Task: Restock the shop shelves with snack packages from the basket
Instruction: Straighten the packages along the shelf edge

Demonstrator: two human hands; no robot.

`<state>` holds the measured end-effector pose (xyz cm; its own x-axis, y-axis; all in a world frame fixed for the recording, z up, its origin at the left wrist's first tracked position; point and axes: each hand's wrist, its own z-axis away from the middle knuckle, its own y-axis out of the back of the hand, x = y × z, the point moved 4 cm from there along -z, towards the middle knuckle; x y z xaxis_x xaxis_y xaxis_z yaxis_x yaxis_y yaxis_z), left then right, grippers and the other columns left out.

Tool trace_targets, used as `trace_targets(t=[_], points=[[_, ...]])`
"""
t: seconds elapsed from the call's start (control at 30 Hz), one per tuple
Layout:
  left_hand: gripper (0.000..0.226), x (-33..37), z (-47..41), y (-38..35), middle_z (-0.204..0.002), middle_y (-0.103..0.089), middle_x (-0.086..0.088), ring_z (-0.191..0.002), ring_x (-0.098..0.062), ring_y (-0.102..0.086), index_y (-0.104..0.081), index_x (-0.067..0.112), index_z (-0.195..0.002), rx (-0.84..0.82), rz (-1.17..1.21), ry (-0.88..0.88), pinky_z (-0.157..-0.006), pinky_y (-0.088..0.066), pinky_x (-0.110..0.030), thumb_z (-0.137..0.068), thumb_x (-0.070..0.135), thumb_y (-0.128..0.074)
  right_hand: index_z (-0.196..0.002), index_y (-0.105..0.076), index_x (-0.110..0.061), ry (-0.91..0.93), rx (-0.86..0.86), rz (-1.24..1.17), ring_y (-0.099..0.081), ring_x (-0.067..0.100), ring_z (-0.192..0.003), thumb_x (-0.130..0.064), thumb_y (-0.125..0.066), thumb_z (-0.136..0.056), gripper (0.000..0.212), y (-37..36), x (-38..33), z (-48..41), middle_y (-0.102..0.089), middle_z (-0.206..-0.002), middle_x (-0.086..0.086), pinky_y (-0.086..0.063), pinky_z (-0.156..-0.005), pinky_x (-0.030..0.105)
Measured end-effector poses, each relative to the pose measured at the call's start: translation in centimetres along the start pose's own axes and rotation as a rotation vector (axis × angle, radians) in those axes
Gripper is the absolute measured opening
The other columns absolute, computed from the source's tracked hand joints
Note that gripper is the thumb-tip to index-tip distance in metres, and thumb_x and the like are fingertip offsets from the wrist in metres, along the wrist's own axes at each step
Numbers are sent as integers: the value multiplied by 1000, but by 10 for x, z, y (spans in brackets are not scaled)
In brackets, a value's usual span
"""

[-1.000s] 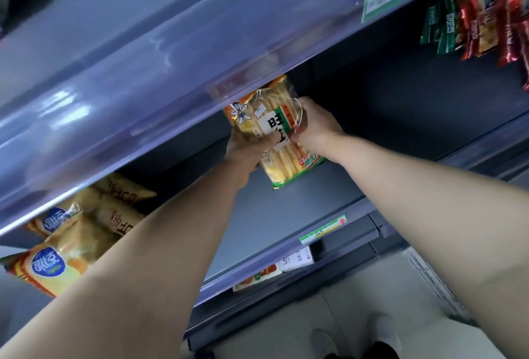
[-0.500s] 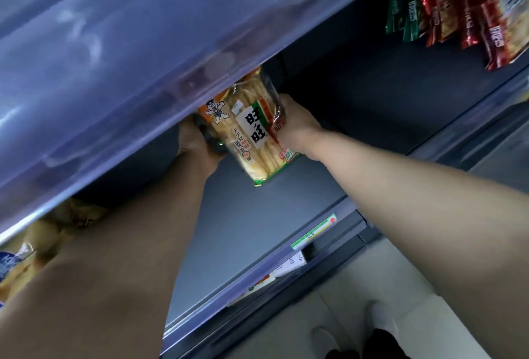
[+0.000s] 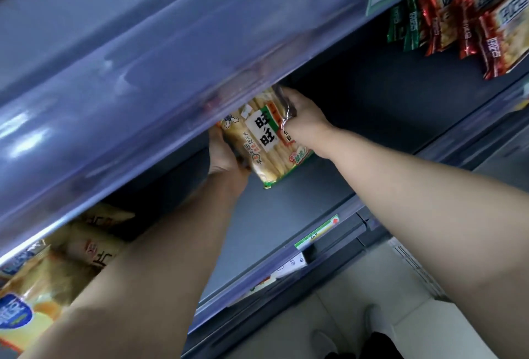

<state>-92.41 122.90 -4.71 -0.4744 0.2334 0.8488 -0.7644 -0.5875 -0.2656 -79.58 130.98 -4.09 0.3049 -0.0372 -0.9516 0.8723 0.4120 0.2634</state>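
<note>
A clear pack of pale rice crackers (image 3: pixel 263 141) with a white label and green edge stands tilted on the grey shelf (image 3: pixel 286 215), its top hidden behind the rail of the shelf above. My left hand (image 3: pixel 224 155) grips its left side and my right hand (image 3: pixel 303 123) grips its upper right edge. Both arms reach deep into the shelf. No basket is in view.
The translucent blue-grey front rail (image 3: pixel 171 78) of the upper shelf hangs across the view just above my hands. Yellow snack bags (image 3: pixel 43 287) lie at the left of the shelf, and red and green packs (image 3: pixel 472 17) sit at the upper right. Price tags (image 3: pixel 316 232) line the shelf edge; my shoes (image 3: pixel 343 333) stand on the floor below.
Both hands have pushed the cracker pack further back on the shelf, so more of its top is now behind the upper rail. My left hand shifted to its left side.
</note>
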Motion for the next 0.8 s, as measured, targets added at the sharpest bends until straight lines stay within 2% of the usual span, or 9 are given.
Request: trace_targets(t=[0.13,0.23,0.3,0.4,0.47,0.57,0.67,0.73,0.8], points=[[73,-5,8,-6,-112,-71,-16,-110,-32,-66,-59,24,-132,51,17,2,-103,-43,-42,-93,74,-22,-141,-35,-52,-37,-27,67,-61,14,-109,-15,-60,-84,73,5,4,4,-62,-127,-11,-53,-92,33],[76,-7,10,-3,-136,-58,-11,-128,-32,-53,-50,26,-143,98,41,18,-107,-38,-43,-93,75,-22,-146,-23,-55,-84,-94,67,-60,12,-109,-10,-59,-89,81,6,7,4,-57,-133,-10,-50,-72,22],[79,-8,16,1,-142,-49,-11,-131,-31,-46,-46,23,-146,156,62,35,-102,-43,-39,-91,76,-25,-148,-18,-54,-87,-99,61,-58,10,-103,-6,-58,-89,85,8,6,7,-55,-133,-11,-45,-65,19],[94,-10,23,11,-155,-32,-11,-141,-35,-33,-34,22,-152,248,103,58,-104,-41,-45,-81,84,-35,-150,-14,-50,-83,-82,50,-56,14,-105,-7,-57,-90,86,10,7,11,-51,-140,-6,-51,-79,29],[100,-13,29,18,-156,-37,-8,-139,-32,-42,-37,26,-151,231,39,46,-107,-40,-50,-72,88,-44,-152,-11,-47,-101,-93,73,-56,18,-113,-11,-58,-89,86,10,12,15,-50,-143,-4,-52,-90,36],[101,-25,49,18,-145,-47,0,-119,-16,-54,-33,18,-147,180,-293,56,-96,-43,-36,-70,72,-69,-155,-3,-39,-162,-157,205,-44,24,-133,-6,-60,-83,97,11,22,26,-35,-155,-2,-43,-107,41],[96,-43,57,27,-125,-56,-1,-106,-20,-59,-33,11,-141,247,-913,79,-81,-45,-29,-69,45,-86,-156,-1,-29,-202,-188,410,-31,26,-143,-4,-64,-79,103,19,34,37,-21,-160,1,-35,-113,38],[83,-52,56,32,-117,-63,-2,-102,-21,-62,-49,14,-130,257,-1146,61,-79,-50,-30,-63,42,-89,-153,-20,-24,-177,-175,615,-39,30,-136,-12,-67,-80,88,22,41,42,-33,-153,6,-40,-107,39],[59,-58,54,32,-107,-70,-1,-92,-19,-66,-63,18,-116,257,-1164,18,-75,-52,-29,-65,33,-88,-132,-47,-22,-94,-126,762,-52,32,-119,-18,-68,-78,58,22,47,41,-53,-133,8,-46,-91,35]])
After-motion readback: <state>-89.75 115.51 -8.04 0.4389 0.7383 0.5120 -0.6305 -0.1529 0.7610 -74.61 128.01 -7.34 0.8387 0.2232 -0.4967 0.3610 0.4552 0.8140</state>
